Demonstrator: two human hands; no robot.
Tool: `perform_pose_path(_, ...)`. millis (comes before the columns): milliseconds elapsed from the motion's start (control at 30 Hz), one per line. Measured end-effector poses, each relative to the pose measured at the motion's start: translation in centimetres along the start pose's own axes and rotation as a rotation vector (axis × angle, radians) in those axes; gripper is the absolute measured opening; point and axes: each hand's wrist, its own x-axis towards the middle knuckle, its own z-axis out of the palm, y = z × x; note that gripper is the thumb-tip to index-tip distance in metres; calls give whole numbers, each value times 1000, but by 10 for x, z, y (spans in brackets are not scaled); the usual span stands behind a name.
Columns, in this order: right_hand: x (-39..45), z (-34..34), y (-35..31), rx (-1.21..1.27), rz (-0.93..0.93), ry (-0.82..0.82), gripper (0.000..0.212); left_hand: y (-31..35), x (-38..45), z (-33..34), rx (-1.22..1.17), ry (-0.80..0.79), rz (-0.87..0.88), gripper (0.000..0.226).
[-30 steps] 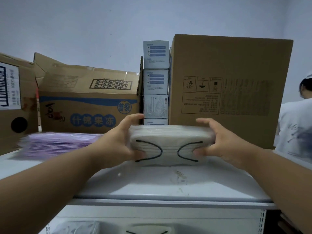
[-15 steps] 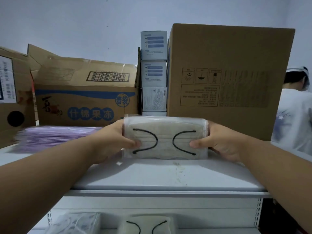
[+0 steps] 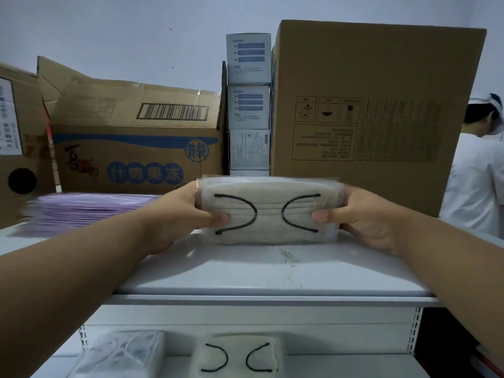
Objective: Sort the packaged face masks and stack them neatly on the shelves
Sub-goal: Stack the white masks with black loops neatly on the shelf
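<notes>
Both hands clamp one stack of beige masks point(image 3: 268, 211) in clear wrap w/ black ear loops, held upright on its long edge, bottom edge resting on the top shelf point(image 3: 245, 276) approx mid-width. Left hand point(image 3: 188, 214) grips the stack's left end, thumb across the front face, fingers curled behind; right hand point(image 3: 357, 216) mirrors it on the right end, thumb on the front. Just left of the left hand, a flat pile of purple masks point(image 3: 87, 208) lies on the same shelf, blurred at its edges. Behind it a brown carton w/ blue band & barcode point(image 3: 136, 143), top flap bent up; further left another brown carton point(image 3: 19, 148) w/ a round hole. Directly behind the beige stack, a column of small blue-white boxes point(image 3: 248, 105) stands between the cartons, touching a large plain brown carton point(image 3: 373, 113) on the right. Lower shelf point(image 3: 341, 364): another beige mask pack w/ black loops point(image 3: 237, 357) lying flat, & beside it on the left a clear-wrapped white pack point(image 3: 122, 353), contents too blurred to tell. At far right, a person in white top & white cap point(image 3: 480, 170) stands beyond the shelf.
</notes>
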Motion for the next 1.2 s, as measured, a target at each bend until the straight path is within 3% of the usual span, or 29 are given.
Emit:
perform_pose_path(333, -1, 5, 2, -7, 23, 0, 61, 0, 3, 4, 54, 21, -13, 56)
perform_pose_path(467, -4, 7, 0, 27, 8, 3, 51, 2, 0, 7, -38, -20, -32, 41)
perform_pose_path(667, 6, 12, -20, 39, 20, 165, 27, 22, 16, 5, -36, 127, -116, 3)
perform_pose_path(767, 18, 10, -33, -11, 145, 224, 28, 33, 33, -1, -14, 234, -274, 19)
perform_pose_path(900, 30, 12, -37, -89, 295, 220, 23, 31, 41, 4, -2, 126, -503, 21)
perform_pose_path(1067, 43, 15, -17, -230, 447, 216, 22, 14, 46, 12, 54, 178, -548, 20)
perform_pose_path(1200, 47, 8, -11, -378, 420, 291, 42, 3, 54, 4, 298, 290, -449, 79)
